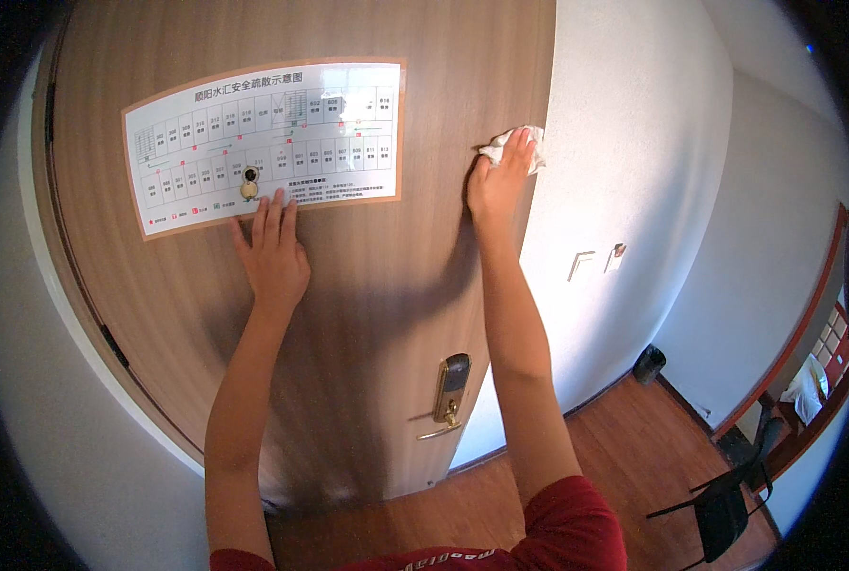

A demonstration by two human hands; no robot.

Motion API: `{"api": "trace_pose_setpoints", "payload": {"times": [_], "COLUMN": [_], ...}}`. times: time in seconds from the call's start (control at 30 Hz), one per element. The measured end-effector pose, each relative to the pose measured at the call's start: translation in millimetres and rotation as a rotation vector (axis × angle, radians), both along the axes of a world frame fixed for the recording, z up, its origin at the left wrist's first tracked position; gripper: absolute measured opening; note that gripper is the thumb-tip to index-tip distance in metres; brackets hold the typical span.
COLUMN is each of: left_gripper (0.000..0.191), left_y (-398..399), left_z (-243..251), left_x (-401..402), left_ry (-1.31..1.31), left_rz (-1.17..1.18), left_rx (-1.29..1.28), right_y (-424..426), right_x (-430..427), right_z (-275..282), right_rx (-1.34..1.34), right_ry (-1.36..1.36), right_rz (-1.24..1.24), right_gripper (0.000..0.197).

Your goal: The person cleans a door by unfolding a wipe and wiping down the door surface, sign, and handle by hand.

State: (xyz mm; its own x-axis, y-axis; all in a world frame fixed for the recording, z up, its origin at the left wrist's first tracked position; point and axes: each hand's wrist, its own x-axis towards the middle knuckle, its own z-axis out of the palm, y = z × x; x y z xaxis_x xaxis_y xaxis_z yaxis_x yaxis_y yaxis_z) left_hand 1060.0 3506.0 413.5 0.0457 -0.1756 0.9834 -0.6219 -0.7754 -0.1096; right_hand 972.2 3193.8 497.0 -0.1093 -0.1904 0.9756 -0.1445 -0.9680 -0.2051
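A wood-grain door [367, 285] fills the middle of the view. My left hand [274, 257] rests on it with spread fingers, the fingertips at the lower edge of a white floor-plan sign [339, 153] with a tan border. Just above those fingers is a door peephole [250, 175] with its small cover hanging beneath. Near the door's right edge, my right hand [503, 175] presses a crumpled white cloth [536, 158] flat against the surface. Lower on the door is a dark lock plate [454, 378] with a brass-coloured lever handle [440, 431].
A white wall [610, 128] with a light switch [581, 265] and a card holder [615, 258] stands right of the door. Beyond are a black waste bin [650, 364], a black chair [724, 514], a mirror frame or doorway with a reddish edge, and a brown wood floor [624, 457].
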Motion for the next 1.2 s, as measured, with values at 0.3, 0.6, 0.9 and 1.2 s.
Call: {"api": "trace_pose_setpoints", "payload": {"times": [0.3,0.6,0.9,1.2], "left_gripper": [0.052,0.053,0.05,0.051], "left_y": [-9,-17,4,1], "left_z": [-2,-10,-18,-19], "left_x": [10,-8,-6,-2], "left_ry": [0.014,0.023,0.091,0.022], "left_rz": [-0.006,-0.057,0.038,-0.067], "left_rx": [-0.039,-0.062,0.065,-0.007], "right_y": [114,5,71,76], "right_x": [19,-18,20,21], "right_z": [-32,-40,-66,-69], "right_rx": [-0.657,-0.225,0.094,-0.548], "right_ry": [0.549,0.151,0.04,0.515], "right_rz": [0.165,-0.006,-0.004,0.158], "right_gripper": [0.084,0.07,0.078,0.09]}}
